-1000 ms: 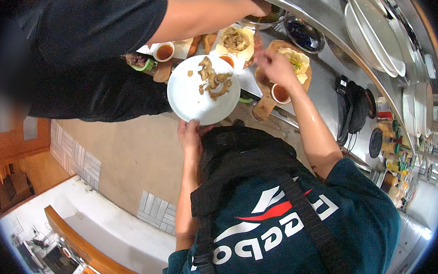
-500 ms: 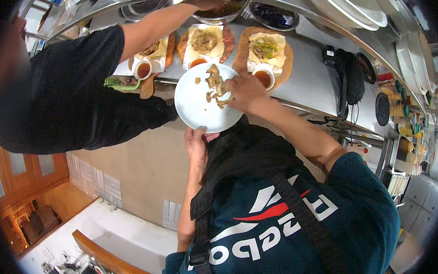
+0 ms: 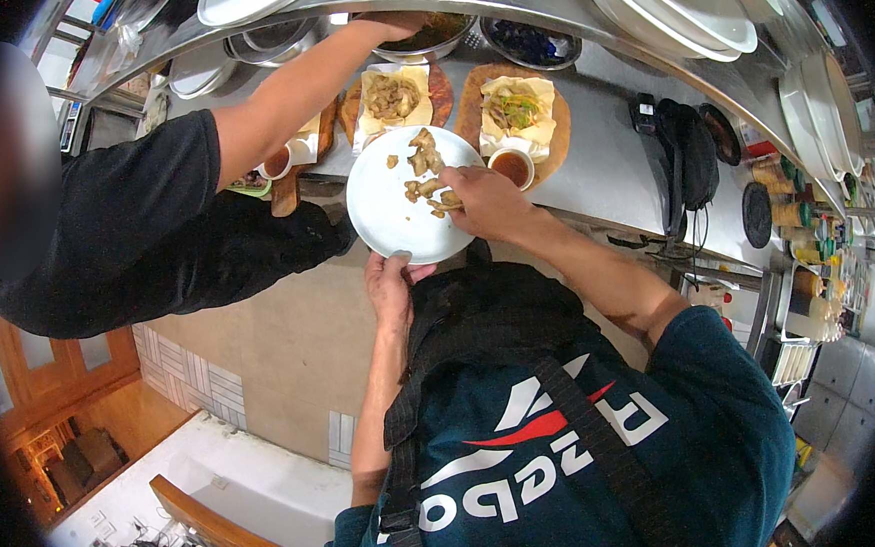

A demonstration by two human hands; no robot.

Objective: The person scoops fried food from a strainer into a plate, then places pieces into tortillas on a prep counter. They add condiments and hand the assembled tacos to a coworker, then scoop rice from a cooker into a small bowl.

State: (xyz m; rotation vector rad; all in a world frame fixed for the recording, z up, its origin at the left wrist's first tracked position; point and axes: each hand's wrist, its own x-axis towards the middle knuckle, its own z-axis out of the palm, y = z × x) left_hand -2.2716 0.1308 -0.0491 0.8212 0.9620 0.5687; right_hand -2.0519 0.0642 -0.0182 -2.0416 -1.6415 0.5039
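White round plate (image 3: 378,207), glossy; lumpy brown food (image 3: 424,158) against right fingers (image 3: 458,184).

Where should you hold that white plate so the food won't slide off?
Probably by the near rim of the white plate, coming from the person's side, thumb on top and fingers under. It's round with an edge to pinch, and the brown food pieces mostly sit toward the far right, leaving that part bare. The left hand grips there.

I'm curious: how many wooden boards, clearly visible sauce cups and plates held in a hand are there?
Wooden boards: 3, one partly hidden
Sauce cups: 2 clearly visible
White plate held in the left hand: 1
Total: 6
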